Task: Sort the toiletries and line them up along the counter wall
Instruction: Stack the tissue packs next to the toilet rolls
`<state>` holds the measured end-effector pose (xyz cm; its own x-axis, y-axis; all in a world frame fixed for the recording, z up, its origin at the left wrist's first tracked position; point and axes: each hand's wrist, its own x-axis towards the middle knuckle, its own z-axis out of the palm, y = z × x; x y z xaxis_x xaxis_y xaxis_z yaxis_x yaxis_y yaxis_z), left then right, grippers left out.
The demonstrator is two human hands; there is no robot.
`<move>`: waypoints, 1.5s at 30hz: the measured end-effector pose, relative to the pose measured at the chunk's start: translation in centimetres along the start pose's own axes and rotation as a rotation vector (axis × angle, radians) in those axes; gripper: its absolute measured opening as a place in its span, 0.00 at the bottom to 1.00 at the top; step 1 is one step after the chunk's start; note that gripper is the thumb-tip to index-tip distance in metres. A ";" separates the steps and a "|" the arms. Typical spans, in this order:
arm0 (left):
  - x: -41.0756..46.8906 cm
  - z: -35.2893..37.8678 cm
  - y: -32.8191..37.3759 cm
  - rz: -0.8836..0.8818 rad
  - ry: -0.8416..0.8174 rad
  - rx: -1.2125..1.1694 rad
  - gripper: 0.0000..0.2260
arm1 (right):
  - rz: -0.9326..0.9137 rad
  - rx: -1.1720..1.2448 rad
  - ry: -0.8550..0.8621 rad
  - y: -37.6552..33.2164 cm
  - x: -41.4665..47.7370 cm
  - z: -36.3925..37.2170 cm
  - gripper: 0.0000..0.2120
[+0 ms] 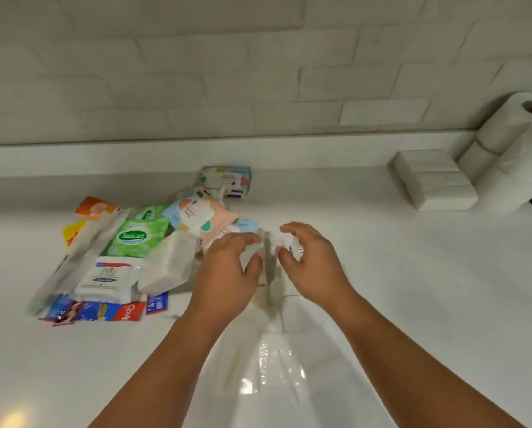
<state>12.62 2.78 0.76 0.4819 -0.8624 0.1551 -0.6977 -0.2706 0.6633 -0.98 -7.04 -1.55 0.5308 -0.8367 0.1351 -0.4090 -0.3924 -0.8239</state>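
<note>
pinching is shared: left hand (227, 264) and right hand (314, 261) both grip a small blurred white packet (296, 251). best to lift it clear of the colourful toiletry heap (138, 236), towards the white worktop (382, 273)'s back edge.

Two bare arms show: the left forearm (172, 350) and the right forearm (412, 359) are uncovered from the lower edge of the view up to the wrists (whatever is worn higher up lies out of sight). Each is slender and smooth and narrows toward the wrist. The left hand (227, 267) and the right hand (307, 257) are bare as well, with rounded knuckles. Motion blur smears the fingertips, so the nails cannot be made out.
</note>
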 end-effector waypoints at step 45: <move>-1.9 2.0 0.1 0.004 -0.036 -0.335 0.19 | 0.226 0.231 0.020 3.0 -3.5 -3.7 0.26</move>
<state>10.60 3.58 -0.93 0.4566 -0.8791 0.1364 -0.4838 -0.1167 0.8673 -6.80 -6.70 -2.47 0.4303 -0.9009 -0.0573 -0.3343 -0.1001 -0.9371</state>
